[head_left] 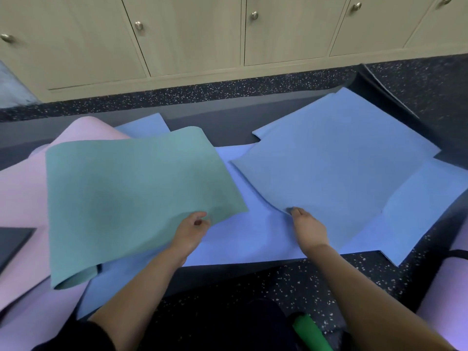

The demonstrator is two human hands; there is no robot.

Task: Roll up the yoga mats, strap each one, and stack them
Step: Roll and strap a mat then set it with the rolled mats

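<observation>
The dark speckled rubber floor (pixel 291 282) runs to a far row of pale wood-grain cabinet doors with round metal knobs (pixel 192 34). Flat mats overlap on it, so the work looks to be at the sorting stage, with these sheets not yet rolled.

A wide periwinkle foam mat (pixel 248 239) lies lowest in the middle. To the right, a duller blue matte sheet (pixel 329 163) rests on it; whether it is a separate mat or a folded-over flap I cannot tell. On the left, a teal fine-grained mat (pixel 131 193) is lifted and bowed, its near left corner curling under. It partly covers a soft pink mat (pixel 20 193).

At the near right sits a lilac rolled mat (pixel 445 287) crossed by a dark band, apparently already strapped. A bright green roll (pixel 311 333) lies nearest.

The left hand (pixel 191 229) has its fingers curled round the teal mat's near right edge and holds it up. The right hand (pixel 307 226) reaches flat and low, fingertips pinching the blue sheet's near edge.

The next move probably calls for pulling one sheet free, laying it square, and starting a tight, even roll from a short end. Foam this limp will skew if the first turn is crooked.
</observation>
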